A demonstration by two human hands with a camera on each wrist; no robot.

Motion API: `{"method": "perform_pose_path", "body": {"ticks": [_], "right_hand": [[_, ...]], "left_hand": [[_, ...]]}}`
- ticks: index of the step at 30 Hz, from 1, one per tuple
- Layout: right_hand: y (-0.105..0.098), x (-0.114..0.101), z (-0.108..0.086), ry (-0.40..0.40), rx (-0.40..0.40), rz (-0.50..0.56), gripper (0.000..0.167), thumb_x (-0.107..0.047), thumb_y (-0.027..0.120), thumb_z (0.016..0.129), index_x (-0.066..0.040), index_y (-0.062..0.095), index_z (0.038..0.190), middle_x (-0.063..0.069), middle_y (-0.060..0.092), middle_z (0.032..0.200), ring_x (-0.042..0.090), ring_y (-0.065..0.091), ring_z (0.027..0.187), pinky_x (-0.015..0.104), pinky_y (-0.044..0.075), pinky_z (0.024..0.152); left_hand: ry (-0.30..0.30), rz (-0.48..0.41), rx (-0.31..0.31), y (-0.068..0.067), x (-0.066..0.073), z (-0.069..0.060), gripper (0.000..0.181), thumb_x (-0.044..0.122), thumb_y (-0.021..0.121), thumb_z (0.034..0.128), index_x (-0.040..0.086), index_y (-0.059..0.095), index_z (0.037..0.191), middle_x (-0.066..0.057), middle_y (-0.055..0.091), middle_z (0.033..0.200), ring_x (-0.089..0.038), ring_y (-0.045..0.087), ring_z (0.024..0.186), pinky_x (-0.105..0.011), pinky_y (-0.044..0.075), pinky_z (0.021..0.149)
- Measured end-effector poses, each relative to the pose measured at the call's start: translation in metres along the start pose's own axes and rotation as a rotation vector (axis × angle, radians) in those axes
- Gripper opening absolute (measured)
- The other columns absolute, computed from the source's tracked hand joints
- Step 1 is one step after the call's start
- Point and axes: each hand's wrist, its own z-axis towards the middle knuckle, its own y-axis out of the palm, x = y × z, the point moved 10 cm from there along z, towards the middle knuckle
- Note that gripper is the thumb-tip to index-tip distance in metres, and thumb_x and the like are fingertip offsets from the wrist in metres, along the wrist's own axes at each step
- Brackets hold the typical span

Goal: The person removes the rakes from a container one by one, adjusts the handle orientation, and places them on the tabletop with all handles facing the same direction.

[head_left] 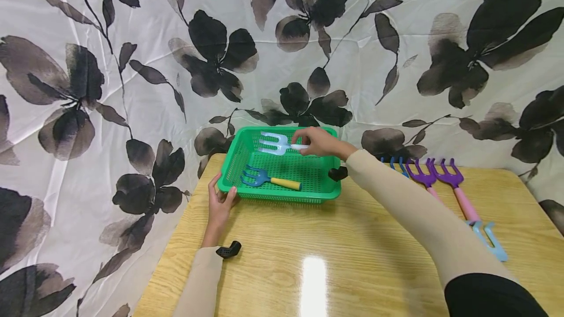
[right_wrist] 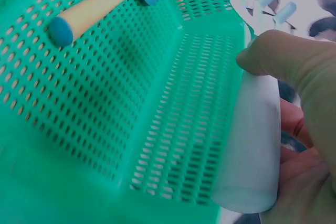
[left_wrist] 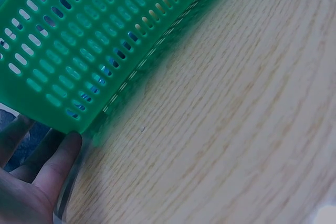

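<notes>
A green perforated basket stands toward the back of the table. Thumb and fingers of my left hand touch its front left corner from outside, looking fairly straight in the left wrist view. Inside the basket lies a blue hand fork with a yellow handle, its tines pointing left. Above the rear part of the basket, my right hand holds a pale, whitish hand fork by its handle. That fork's tines also point left, and the right wrist view shows the thumb pressed along the handle.
On the right of the wooden table lie two purple hand forks with pink handles, one nearer the right. A blue fork and a light blue fork are partly hidden by my right sleeve. Floral cloth hangs behind.
</notes>
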Motion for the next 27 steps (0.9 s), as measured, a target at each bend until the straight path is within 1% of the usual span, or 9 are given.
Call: {"method": "perform_pose_path", "body": {"ticks": [3,7,13,16,18,21,24,27], "right_hand": [[-0.014,0.003,-0.015,-0.002,0.05,0.006,0.026,-0.009,0.071,0.096,-0.015,0.07,0.121,0.005,0.066,0.087,0.022,0.053,0.071,0.037,0.045,0.068],[-0.029,0.013,-0.038,0.008,0.103,0.02,0.027,-0.009,0.07,0.096,-0.015,0.069,0.122,0.005,0.067,0.089,0.022,0.059,0.076,0.038,0.048,0.072],[-0.049,0.027,-0.085,0.06,0.169,0.004,0.025,-0.01,0.073,0.096,-0.014,0.069,0.12,0.006,0.068,0.094,0.023,0.063,0.086,0.043,0.052,0.075],[-0.06,0.034,-0.111,0.08,0.223,-0.022,0.026,-0.006,0.075,0.093,-0.013,0.07,0.118,0.008,0.067,0.095,0.025,0.063,0.085,0.044,0.052,0.076],[-0.066,0.037,-0.127,0.093,0.259,-0.036,0.027,-0.005,0.075,0.093,-0.012,0.07,0.118,0.008,0.067,0.095,0.025,0.062,0.083,0.042,0.051,0.075],[-0.074,0.042,-0.152,0.125,0.299,-0.046,0.025,-0.005,0.075,0.093,-0.012,0.07,0.117,0.006,0.067,0.093,0.023,0.059,0.079,0.036,0.049,0.071],[-0.08,0.048,-0.177,0.168,0.328,-0.035,0.024,-0.007,0.075,0.093,-0.011,0.07,0.116,0.005,0.067,0.092,0.021,0.059,0.078,0.031,0.048,0.069],[-0.085,0.055,-0.202,0.215,0.357,-0.011,0.024,-0.007,0.075,0.093,-0.01,0.069,0.117,0.005,0.066,0.091,0.021,0.061,0.077,0.029,0.048,0.067]], "left_hand": [[-0.005,0.0,0.004,-0.001,0.001,-0.001,0.071,0.01,0.061,0.1046,0.018,0.019,0.162,-0.026,0.044,0.152,-0.046,0.047,0.136,-0.067,0.041,0.104],[-0.007,0.003,0.004,0.0,0.002,-0.001,0.071,0.011,0.06,0.1052,0.02,0.018,0.162,-0.025,0.043,0.154,-0.046,0.046,0.137,-0.066,0.04,0.105],[-0.008,-0.007,-0.011,0.002,0.001,-0.001,0.073,0.01,0.059,0.1055,0.02,0.015,0.163,-0.03,0.04,0.155,-0.049,0.043,0.138,-0.066,0.04,0.105],[-0.013,0.002,-0.017,0.003,0.0,-0.001,0.073,0.01,0.059,0.1057,0.02,0.014,0.163,-0.029,0.04,0.155,-0.048,0.044,0.138,-0.065,0.042,0.105],[-0.015,0.008,-0.013,0.002,0.0,-0.002,0.073,0.012,0.059,0.1056,0.021,0.015,0.163,-0.026,0.042,0.154,-0.045,0.046,0.138,-0.064,0.042,0.104],[-0.016,0.01,-0.012,0.002,0.0,-0.002,0.071,0.013,0.06,0.1055,0.022,0.018,0.162,-0.024,0.043,0.154,-0.042,0.047,0.137,-0.064,0.042,0.105],[-0.023,0.009,-0.018,0.002,-0.001,-0.001,0.071,0.014,0.06,0.1056,0.023,0.017,0.162,-0.024,0.041,0.155,-0.042,0.047,0.138,-0.064,0.042,0.105],[-0.034,-0.004,-0.019,0.001,-0.002,0.0,0.073,0.012,0.06,0.1054,0.023,0.016,0.163,-0.026,0.04,0.156,-0.044,0.045,0.139,-0.065,0.041,0.105]]}}
